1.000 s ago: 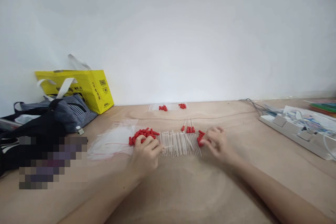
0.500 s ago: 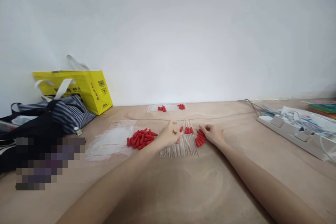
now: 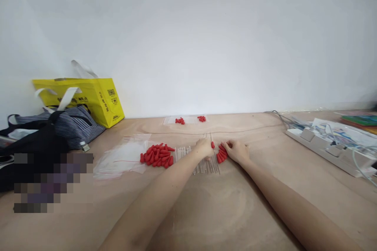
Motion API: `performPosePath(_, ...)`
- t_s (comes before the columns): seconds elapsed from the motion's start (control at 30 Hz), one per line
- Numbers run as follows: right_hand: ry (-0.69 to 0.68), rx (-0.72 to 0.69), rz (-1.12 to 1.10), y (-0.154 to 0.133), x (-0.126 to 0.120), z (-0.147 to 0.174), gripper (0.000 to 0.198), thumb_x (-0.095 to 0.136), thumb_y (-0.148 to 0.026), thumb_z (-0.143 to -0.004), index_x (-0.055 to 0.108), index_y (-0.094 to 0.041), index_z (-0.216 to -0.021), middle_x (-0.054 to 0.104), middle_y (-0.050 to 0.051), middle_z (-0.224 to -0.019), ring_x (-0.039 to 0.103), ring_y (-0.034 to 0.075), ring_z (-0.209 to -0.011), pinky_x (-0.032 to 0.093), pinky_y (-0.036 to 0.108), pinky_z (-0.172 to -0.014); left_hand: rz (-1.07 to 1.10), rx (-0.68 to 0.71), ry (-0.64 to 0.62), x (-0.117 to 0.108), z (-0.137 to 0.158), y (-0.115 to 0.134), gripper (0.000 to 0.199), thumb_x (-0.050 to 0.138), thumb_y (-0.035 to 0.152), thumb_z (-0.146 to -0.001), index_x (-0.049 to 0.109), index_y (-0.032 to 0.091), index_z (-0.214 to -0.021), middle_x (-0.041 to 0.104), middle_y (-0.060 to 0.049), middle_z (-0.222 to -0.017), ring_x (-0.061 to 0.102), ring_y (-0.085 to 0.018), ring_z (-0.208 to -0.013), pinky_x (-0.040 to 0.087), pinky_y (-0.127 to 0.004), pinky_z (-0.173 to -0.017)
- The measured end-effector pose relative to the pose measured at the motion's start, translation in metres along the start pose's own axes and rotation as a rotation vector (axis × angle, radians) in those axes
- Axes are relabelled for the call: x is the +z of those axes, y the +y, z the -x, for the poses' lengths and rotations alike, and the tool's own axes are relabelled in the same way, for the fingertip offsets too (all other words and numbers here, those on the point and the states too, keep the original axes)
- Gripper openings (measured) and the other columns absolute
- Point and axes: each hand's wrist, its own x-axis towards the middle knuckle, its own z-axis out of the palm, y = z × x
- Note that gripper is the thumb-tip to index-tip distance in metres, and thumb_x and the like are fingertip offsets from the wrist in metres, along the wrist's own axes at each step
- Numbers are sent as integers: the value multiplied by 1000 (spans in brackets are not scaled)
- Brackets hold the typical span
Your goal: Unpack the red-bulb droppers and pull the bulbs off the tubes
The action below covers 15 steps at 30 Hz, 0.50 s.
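My left hand (image 3: 204, 148) is over a row of thin clear glass tubes (image 3: 210, 166), its fingers curled and partly hidden. Just beyond its fingertips, a red rubber bulb (image 3: 212, 145) sits on a tube, with more tube tips pointing away from me. My right hand (image 3: 238, 151) rests on the table to the right, thumb and finger closed at the far end of a curved row of red rubber bulbs (image 3: 220, 157). More clear tubes (image 3: 183, 151) lie left of my left hand, beside a pile of red rubber bulbs (image 3: 157, 156).
Clear zip bags (image 3: 123, 159) are spread left of the pile. Bags with red bulbs (image 3: 188, 120) lie by the wall. A yellow bag (image 3: 108, 106) and a striped bag (image 3: 79, 125) stand at left. A white power strip (image 3: 326, 151) with cables is at right.
My left hand has moved right and curled its fingers over the red-tipped tubes, covering most of their bulbs. My right hand stays at the curved row of bulbs. The view has shifted slightly.
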Motion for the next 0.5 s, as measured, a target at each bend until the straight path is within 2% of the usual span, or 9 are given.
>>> performPosePath(0.13, 3, -9, -1, 0, 0, 0, 34, 42, -46, -79, 67, -23, -77, 67, 5, -79, 58, 22, -83, 29, 38, -80, -45, 51, 42, -6, 6, -1, 13, 64, 8, -49, 58, 16, -56, 61, -1, -53, 59, -17, -62, 42, -22, -55)
performPosePath(0.3, 7, -6, -6, 0, 1, 0, 32, 43, -45, -79, 67, -24, -76, 67, 4, -79, 58, 22, -82, 29, 39, -80, -44, 178, 182, -20, 34, -11, 11, 54, 16, -67, 60, 17, -76, 63, -3, -71, 58, -16, -69, 40, -23, -60)
performPosePath(0.4, 11, 4, -8, 0, 0, 1, 33, 42, -45, -79, 67, -23, -75, 67, 4, -77, 58, 22, -82, 28, 39, -80, -31, 272, 277, -21, 64, -34, 16, 46, 20, -77, 58, 19, -88, 62, -1, -74, 57, -15, -69, 39, -23, -61)
performPosePath(0.5, 24, 16, -12, -2, -3, 1, 33, 41, -44, -79, 66, -23, -77, 67, 5, -79, 58, 22, -82, 28, 39, -80, -41, 477, 470, -13, 96, -71, 14, 44, 21, -79, 58, 19, -82, 58, 1, -68, 52, -11, -58, 37, -21, -55)
